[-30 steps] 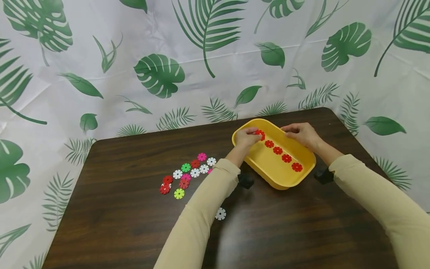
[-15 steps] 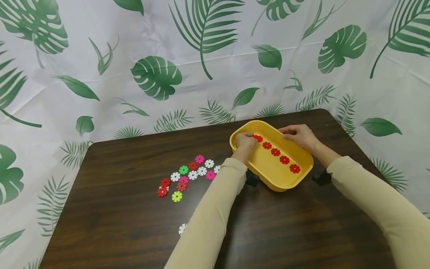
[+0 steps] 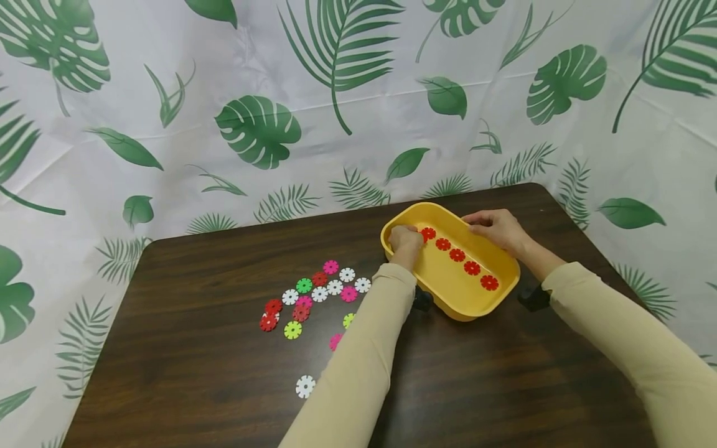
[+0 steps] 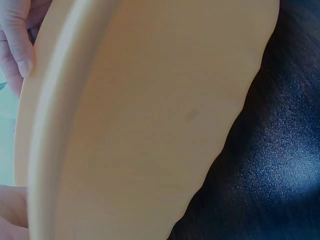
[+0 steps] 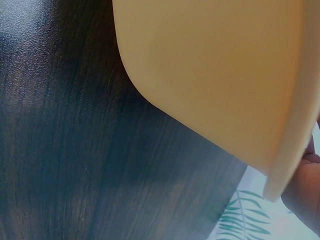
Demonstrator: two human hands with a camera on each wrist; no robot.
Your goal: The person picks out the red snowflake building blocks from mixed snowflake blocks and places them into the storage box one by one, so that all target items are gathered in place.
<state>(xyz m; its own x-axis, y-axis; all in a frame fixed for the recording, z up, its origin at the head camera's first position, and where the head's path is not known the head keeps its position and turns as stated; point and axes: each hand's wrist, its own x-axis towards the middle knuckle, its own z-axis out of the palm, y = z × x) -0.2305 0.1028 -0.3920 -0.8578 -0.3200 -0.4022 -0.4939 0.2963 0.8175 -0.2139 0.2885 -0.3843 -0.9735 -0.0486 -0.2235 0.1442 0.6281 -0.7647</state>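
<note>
1. Tray (image 3: 442,283), yellow oblong plastic, on dark-brown wood-grain table (image 3: 185,373); right hand (image 3: 500,230) pinches rim
2. Left hand (image 3: 406,242) dropped lower inside, finger grip we can't tell
3. Notched round red disc (image 3: 428,234) now uncovered; we judge it placed

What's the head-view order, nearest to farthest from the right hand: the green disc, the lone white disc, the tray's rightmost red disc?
1. Rightmost red disc: inside the yellow tray that the right hand grips.
2. Green disc: left of the tray, among the scattered discs.
3. Lone white disc: also left, lowest in the picture.
</note>
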